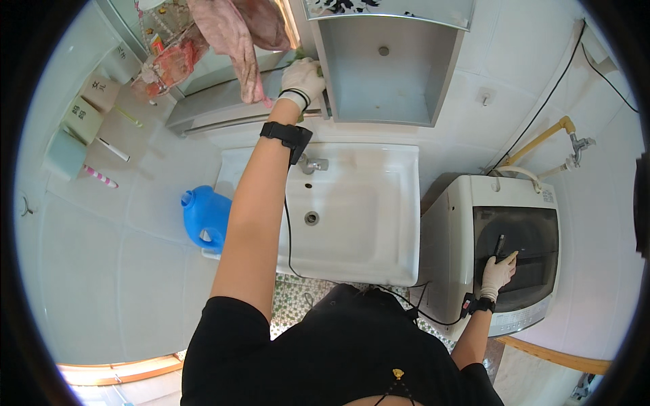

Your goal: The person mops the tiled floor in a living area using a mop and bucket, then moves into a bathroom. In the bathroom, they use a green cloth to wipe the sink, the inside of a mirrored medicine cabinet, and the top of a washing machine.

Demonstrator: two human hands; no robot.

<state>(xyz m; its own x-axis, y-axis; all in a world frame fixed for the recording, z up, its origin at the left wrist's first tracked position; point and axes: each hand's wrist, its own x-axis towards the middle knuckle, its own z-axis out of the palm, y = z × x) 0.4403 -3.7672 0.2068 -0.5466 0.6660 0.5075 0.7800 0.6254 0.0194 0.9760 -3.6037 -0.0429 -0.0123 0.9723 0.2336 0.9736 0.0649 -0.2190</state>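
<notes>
My left hand (303, 81), in a pale glove, reaches up between the mirror shelf and the wall cabinet (386, 76). Bits of something green show around its fingers, probably a cloth; the fingers are partly hidden, so its grip is unclear. Pink cloths (228, 35) hang just left of it. My right hand (498, 274), also gloved, is over the dark lid (533, 228) of a top-loading washing machine. A small black object (500, 244) lies at its fingertips; whether the hand grips it cannot be told. The white washbasin (350, 218) lies between the arms.
A blue plastic jug (205, 215) stands on the basin's left edge, beside my left forearm. The faucet (312, 164) is at the basin's back. Cups (84, 119) and toothbrushes hang on the left wall. Black cables (289, 228) run over the basin. A yellow pipe (538, 139) and tap are behind the washer.
</notes>
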